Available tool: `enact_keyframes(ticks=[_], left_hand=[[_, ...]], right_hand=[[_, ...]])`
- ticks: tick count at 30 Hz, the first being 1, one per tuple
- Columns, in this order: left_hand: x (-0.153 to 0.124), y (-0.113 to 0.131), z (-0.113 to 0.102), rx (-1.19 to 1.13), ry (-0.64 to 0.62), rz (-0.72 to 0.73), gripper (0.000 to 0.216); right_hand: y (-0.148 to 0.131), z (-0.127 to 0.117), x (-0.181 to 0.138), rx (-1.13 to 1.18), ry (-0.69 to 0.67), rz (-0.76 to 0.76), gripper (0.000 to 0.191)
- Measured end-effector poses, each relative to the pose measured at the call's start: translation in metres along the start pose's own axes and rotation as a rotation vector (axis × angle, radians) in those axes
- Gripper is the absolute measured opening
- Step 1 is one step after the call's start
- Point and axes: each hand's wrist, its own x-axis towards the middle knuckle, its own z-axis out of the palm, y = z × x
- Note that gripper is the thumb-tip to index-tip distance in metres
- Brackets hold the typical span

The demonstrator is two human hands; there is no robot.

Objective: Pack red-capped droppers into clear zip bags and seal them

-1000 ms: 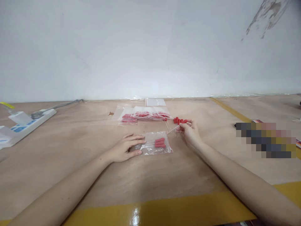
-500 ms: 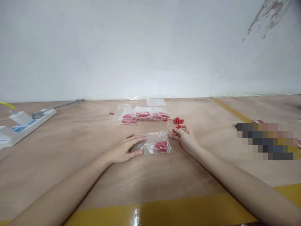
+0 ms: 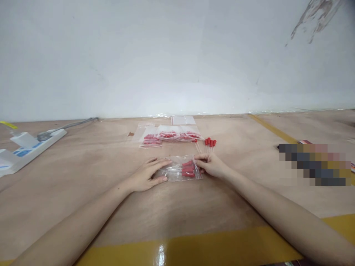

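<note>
A person's left hand (image 3: 148, 174) lies on the worktop (image 3: 124, 225) with fingers spread, touching the near-left end of a clear zip bag (image 3: 176, 161). Inside the bag, red-capped droppers (image 3: 188, 172) lie with their caps toward the right. The right hand (image 3: 208, 163) is at the bag's right edge, its fingers bent; what they grip is hidden. Just beyond it lie loose red-capped droppers (image 3: 210, 142), near a row of filled bags (image 3: 177, 136). Behind these, a flat whitish bag (image 3: 183, 120) lies close to the wall (image 3: 166, 55). A power strip (image 3: 30, 152) sits far left
</note>
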Motion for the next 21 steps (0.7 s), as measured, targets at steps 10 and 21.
enact_keyframes(ticks=[10,21], left_hand=[[0.001,0.002,-0.001,0.022,-0.037,-0.017,0.046],[0.003,-0.001,0.0,0.024,-0.036,-0.016,0.05]], right_hand=[[0.004,-0.095,0.05,-0.611,0.59,0.093,0.017],[-0.011,-0.091,0.021,0.22,0.678,0.0,0.013]])
